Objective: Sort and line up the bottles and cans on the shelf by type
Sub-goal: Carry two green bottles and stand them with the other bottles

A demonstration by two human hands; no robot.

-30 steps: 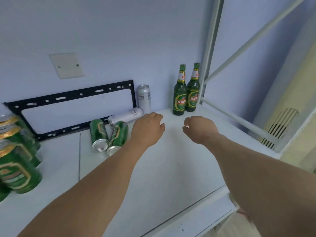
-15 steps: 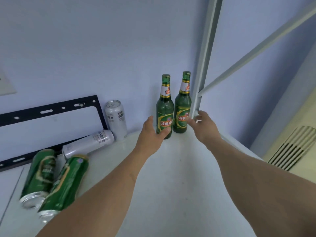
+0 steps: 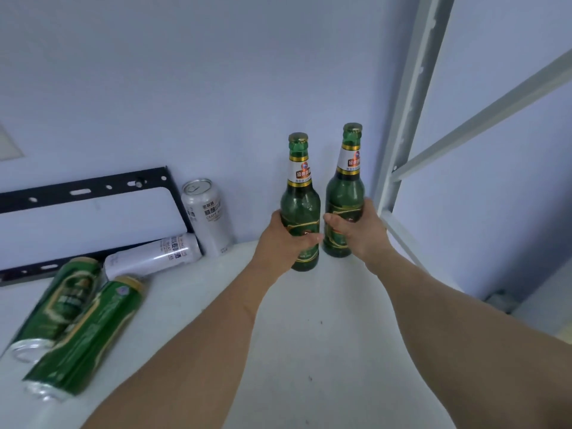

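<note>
my left hand (image 3: 283, 239) is wrapped around the lower body of the left bottle (image 3: 300, 209), fingers curling over its label, and my right hand (image 3: 360, 232) is closed the same way on the right bottle (image 3: 343, 196). both stand upright in the far right corner of the shelf (image 3: 309, 351), just beside each other and close to the frame post (image 3: 402, 119). i can't tell whether their bases are lifted or resting on the board.

i'm holding low on the glass, i think, because the wide body gives a steadier hold than the thin neck — and taking one in each hand lets me move the pair as a set, since they're the same type.

the cans are to the left: a silver can (image 3: 207, 218) upright against the wall, another silver one (image 3: 151, 258) on its side beside it, and two green cans (image 3: 71, 320) lying near the left edge, touching along their sides. a black bracket (image 3: 93, 184) is on the wall behind them.

the cans look unsorted, so most of the job seems left.
</note>
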